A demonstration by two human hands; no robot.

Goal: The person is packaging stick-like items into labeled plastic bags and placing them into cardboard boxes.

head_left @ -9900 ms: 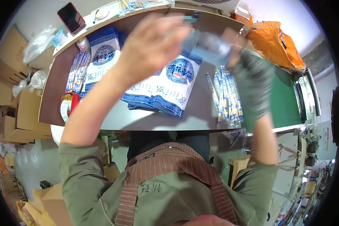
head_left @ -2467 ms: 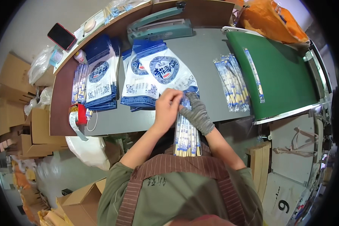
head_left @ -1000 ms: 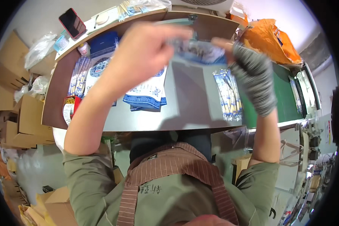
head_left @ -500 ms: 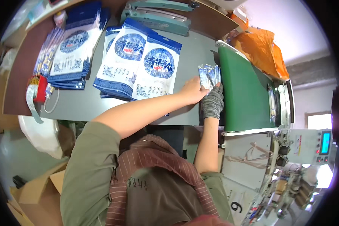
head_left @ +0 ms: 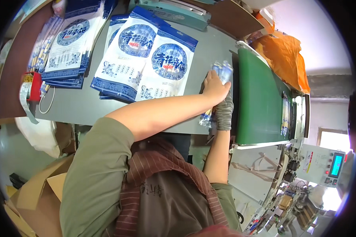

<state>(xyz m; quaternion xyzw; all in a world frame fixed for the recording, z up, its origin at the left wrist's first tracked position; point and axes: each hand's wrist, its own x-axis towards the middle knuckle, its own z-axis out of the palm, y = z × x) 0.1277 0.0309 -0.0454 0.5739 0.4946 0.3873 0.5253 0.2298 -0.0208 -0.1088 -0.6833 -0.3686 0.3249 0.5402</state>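
Observation:
At the right side of the grey table, a bundle of clear-wrapped chopsticks (head_left: 224,71) with blue and white patterns is held between my two hands. My bare left hand (head_left: 216,87) is closed around it from above, thumb pointing right. Just below, my right hand (head_left: 224,107), in a grey knitted glove, is partly covered by the left; its fingers are hidden. The lower ends of the chopsticks stick out beside the glove. Left of my hands lie blue and white printed bags (head_left: 169,65), overlapping in piles.
A green conveyor belt (head_left: 261,98) runs along the table's right edge, with more wrapped sticks (head_left: 285,114) on its far side. A teal sealing machine (head_left: 174,14) stands at the back. At left are another bag stack (head_left: 69,47) and a red tape dispenser (head_left: 35,87).
My left hand has shifted onto the bundle and now overlaps the gloved right hand. The bundle has tilted, its top is blurred, and lower ends now show. The whole view has shifted slightly.

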